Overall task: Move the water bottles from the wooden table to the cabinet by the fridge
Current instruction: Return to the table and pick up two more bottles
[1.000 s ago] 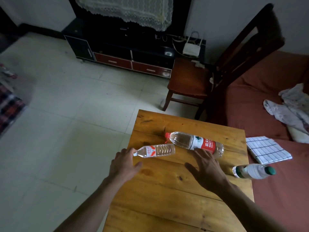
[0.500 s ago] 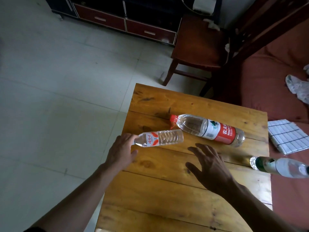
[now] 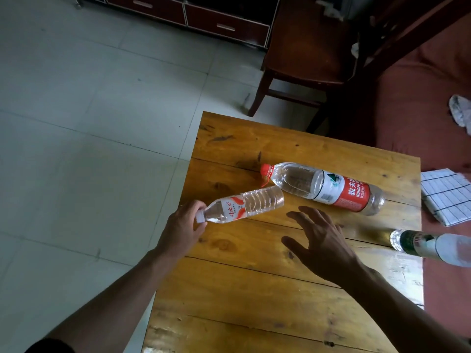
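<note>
The left hand (image 3: 182, 231) has its grip on the cap end of the small bottle (image 3: 244, 208), at the worktop's (image 3: 254, 289) left edge. Beyond the spread, empty right hand (image 3: 322, 247) lies the large bottle (image 3: 323, 188); to its right a third bottle (image 3: 430, 247) overhangs the edge.

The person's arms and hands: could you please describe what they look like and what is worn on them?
Both forearms are bare, and the left hand and right hand wear no gloves, rings or watch that I can see. A dark sleeve edge shows at the left arm's upper end.
</note>
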`<state>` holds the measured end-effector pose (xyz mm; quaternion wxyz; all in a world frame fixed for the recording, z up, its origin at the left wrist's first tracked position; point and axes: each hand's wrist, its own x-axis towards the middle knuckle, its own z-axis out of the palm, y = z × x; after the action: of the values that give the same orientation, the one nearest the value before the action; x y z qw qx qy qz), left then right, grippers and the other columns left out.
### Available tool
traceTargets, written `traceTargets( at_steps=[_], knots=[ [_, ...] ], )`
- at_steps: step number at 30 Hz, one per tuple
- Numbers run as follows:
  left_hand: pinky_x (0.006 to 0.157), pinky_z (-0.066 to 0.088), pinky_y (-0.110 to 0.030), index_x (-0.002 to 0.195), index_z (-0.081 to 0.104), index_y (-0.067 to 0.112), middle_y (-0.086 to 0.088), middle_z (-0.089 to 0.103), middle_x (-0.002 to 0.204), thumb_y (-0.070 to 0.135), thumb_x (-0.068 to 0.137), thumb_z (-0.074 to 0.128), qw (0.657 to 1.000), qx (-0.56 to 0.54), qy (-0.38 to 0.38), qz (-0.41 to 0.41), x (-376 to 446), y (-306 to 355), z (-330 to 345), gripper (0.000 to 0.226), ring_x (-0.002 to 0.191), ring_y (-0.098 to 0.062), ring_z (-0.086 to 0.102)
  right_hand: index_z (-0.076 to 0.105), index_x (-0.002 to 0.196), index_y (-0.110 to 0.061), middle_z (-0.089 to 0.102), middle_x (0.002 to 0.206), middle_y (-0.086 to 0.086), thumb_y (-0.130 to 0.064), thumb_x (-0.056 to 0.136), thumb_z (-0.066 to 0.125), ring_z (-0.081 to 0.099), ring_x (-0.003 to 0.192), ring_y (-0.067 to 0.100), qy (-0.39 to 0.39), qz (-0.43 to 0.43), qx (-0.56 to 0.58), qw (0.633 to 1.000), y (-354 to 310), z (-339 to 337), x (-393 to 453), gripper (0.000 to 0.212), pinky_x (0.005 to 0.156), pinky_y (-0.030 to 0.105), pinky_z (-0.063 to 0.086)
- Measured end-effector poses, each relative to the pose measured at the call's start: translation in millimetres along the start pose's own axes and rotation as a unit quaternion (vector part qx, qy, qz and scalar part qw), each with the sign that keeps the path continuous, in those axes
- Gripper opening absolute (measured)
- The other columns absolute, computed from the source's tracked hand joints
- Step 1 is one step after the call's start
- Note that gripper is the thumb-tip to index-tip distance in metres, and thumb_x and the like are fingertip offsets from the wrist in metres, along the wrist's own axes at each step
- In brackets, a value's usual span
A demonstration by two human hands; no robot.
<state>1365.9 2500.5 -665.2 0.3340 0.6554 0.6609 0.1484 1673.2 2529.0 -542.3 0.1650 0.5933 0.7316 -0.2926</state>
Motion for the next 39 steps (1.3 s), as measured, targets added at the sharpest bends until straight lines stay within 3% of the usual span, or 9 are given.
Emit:
traceTargets(
  at_steps=[2, 7, 17, 23, 28, 31, 34, 39],
  knots=[
    [0.068, 0.055, -0.014, 0.118, 0.057, 0.019, -0.002, 0.068, 0.115, 0.023, 0.087, 0.074, 0.999, -0.021, 0.016, 0.022, -6.5, 7.7, -6.2, 0.036, 0.098, -0.011, 0.065, 0.034, 0.149, -0.032, 0.027, 0.159, 0.001, -0.069, 0.089, 0.044, 0.028, 0.144, 0.025, 0.016, -0.004, 0.001, 1.000, 4.9, -4.4, -1.6, 0.071, 0.109, 0.052, 0.040],
    [0.070, 0.057, -0.023, 0.111, 0.062, 0.017, 0.004, 0.064, 0.105, 0.018, 0.081, 0.080, 0.992, -0.032, 0.061, 0.101, -20.9, 50.3, -31.9, 0.036, 0.093, -0.005, 0.059, 0.040, 0.142, -0.031, 0.035, 0.153, 0.001, -0.065, 0.088, 0.050, 0.038, 0.136, 0.029, 0.053, 0.005, 0.029, 0.998, 11.8, -13.9, -10.9, 0.065, 0.095, 0.055, 0.050],
    [0.071, 0.056, -0.027, 0.116, 0.067, 0.016, 0.001, 0.059, 0.106, 0.019, 0.075, 0.083, 0.983, -0.004, 0.029, 0.181, -9.8, 148.0, -47.0, 0.045, 0.095, -0.013, 0.058, 0.041, 0.143, -0.029, 0.036, 0.150, 0.002, -0.064, 0.088, 0.050, 0.040, 0.134, 0.027, 0.098, 0.026, 0.051, 0.994, 34.5, -27.6, -54.7, 0.066, 0.092, 0.052, 0.052],
    [0.074, 0.055, -0.024, 0.116, 0.066, 0.016, 0.004, 0.058, 0.107, 0.028, 0.079, 0.081, 0.988, -0.005, 0.009, 0.155, -12.6, 161.9, -40.7, 0.041, 0.096, -0.012, 0.057, 0.038, 0.141, -0.030, 0.037, 0.149, 0.003, -0.076, 0.082, 0.032, 0.044, 0.129, 0.028, 0.127, 0.048, 0.075, 0.988, 57.5, -33.8, -70.8, 0.075, 0.091, 0.053, 0.052],
    [0.073, 0.050, -0.014, 0.116, 0.067, 0.014, 0.005, 0.057, 0.107, 0.019, 0.078, 0.083, 0.988, -0.020, 0.016, 0.149, -20.1, 174.0, -36.1, 0.041, 0.096, -0.010, 0.056, 0.035, 0.142, -0.032, 0.035, 0.151, 0.003, -0.078, 0.079, 0.027, 0.043, 0.131, 0.027, 0.130, 0.054, 0.079, 0.987, 67.9, -28.8, -80.2, 0.078, 0.095, 0.053, 0.051],
    [0.075, 0.053, -0.020, 0.117, 0.066, 0.016, 0.005, 0.057, 0.108, 0.016, 0.077, 0.084, 0.989, -0.027, 0.021, 0.146, -15.6, 178.6, -28.5, 0.043, 0.098, -0.009, 0.056, 0.036, 0.145, -0.031, 0.032, 0.155, 0.003, -0.077, 0.082, 0.035, 0.036, 0.138, 0.028, 0.115, 0.069, 0.085, 0.987, 68.5, -29.3, -87.8, 0.078, 0.102, 0.053, 0.047],
    [0.075, 0.054, -0.022, 0.117, 0.066, 0.017, 0.005, 0.057, 0.109, 0.016, 0.078, 0.083, 0.989, -0.038, 0.037, 0.135, -10.7, 183.0, -18.5, 0.043, 0.099, -0.008, 0.054, 0.035, 0.148, -0.031, 0.028, 0.159, 0.003, -0.063, 0.091, 0.049, 0.030, 0.143, 0.028, 0.097, 0.072, 0.090, 0.989, 71.9, -23.7, -93.7, 0.067, 0.107, 0.052, 0.042],
    [0.079, 0.057, -0.032, 0.116, 0.066, 0.017, 0.005, 0.060, 0.112, 0.021, 0.076, 0.084, 0.989, -0.061, 0.053, 0.124, -7.9, 183.7, -4.8, 0.045, 0.102, -0.009, 0.055, 0.035, 0.149, -0.031, 0.029, 0.158, 0.002, -0.060, 0.091, 0.052, 0.030, 0.143, 0.027, 0.094, 0.075, 0.099, 0.988, 77.7, -15.9, -102.6, 0.066, 0.105, 0.052, 0.044]
  ],
)
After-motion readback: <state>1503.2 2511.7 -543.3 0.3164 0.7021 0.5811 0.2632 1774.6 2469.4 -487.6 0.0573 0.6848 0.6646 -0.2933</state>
